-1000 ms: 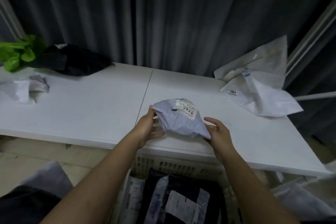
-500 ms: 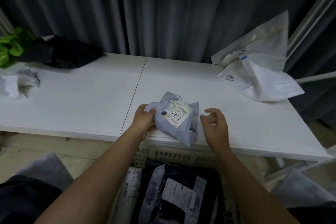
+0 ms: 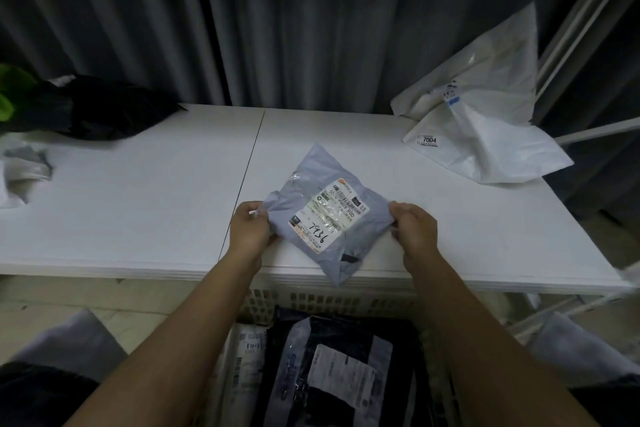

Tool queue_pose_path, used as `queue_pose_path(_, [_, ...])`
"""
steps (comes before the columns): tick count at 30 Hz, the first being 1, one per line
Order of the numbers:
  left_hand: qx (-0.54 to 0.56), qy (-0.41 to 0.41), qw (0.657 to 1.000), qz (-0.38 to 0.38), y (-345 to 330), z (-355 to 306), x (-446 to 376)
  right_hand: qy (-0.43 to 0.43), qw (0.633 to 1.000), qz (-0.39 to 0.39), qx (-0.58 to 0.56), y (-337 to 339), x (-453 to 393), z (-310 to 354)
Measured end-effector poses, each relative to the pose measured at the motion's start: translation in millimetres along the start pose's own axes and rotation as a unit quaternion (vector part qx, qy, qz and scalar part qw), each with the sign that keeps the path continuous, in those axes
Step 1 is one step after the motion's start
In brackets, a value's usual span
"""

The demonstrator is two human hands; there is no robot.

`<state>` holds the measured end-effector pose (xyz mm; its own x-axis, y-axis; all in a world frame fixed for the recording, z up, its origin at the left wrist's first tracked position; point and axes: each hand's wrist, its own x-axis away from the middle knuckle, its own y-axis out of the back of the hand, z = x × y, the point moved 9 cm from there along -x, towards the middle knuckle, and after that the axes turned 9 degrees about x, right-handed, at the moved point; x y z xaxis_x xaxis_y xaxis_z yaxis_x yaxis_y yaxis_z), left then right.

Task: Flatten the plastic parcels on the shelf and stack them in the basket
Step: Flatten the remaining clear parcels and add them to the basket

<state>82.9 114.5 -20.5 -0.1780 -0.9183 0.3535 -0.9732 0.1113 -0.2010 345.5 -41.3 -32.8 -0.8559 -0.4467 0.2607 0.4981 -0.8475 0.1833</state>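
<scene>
Pinching grey parcel (image 3: 325,215) at shelf (image 3: 138,204) front edge: left hand (image 3: 250,229) left corner, right hand (image 3: 412,229) right corner.

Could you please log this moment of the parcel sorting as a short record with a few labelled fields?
parcel in hand: grey parcel, label up, handwritten 7936, lying on the white shelf with one corner past its front edge
left hand: grips the parcel's left edge
right hand: grips its right edge
basket: below the shelf edge, parcels already inside
waiting: white parcels back right, black parcel back left
</scene>
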Motion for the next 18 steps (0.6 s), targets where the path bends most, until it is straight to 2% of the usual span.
queue_pose_path(4, [-0.053, -0.003, 0.998, -0.017, -4.2, 11.8, -10.2, -0.002, 0.996, -0.037, 0.077, 4.5, -2.8, -11.1])
queue_pose_path(7, [-0.217, -0.093, 0.972, -0.017, -16.5, -1.5, -7.9, 0.034, 0.988, -0.049, 0.145, 4.4, -1.5, -7.4])
queue_pose_path(9, [-0.328, -0.208, 0.922, 0.002, -38.9, -22.4, 3.5, 0.061, 0.981, -0.045, 0.177, 4.9, -1.4, -1.1])
queue_pose_path(11, [-0.417, -0.278, 0.862, 0.072, -71.5, -27.8, 18.0, 0.077, 0.977, -0.041, 0.195, 5.6, -0.7, 2.3])
queue_pose_path(14, [-0.532, -0.293, 0.779, 0.157, -106.3, -8.5, 29.2, 0.125, 0.959, -0.083, 0.239, 9.8, 8.6, 16.3])
queue_pose_path(16, [-0.593, -0.288, 0.732, 0.174, -115.0, 6.4, 28.0, 0.224, 0.92, -0.137, 0.29, 9.0, 26.1, 42.0])
queue_pose_path(18, [-0.616, -0.282, 0.715, 0.173, -116.3, 14.8, 23.8, 0.349, 0.878, -0.094, 0.315, -14.6, 48.2, 64.4])
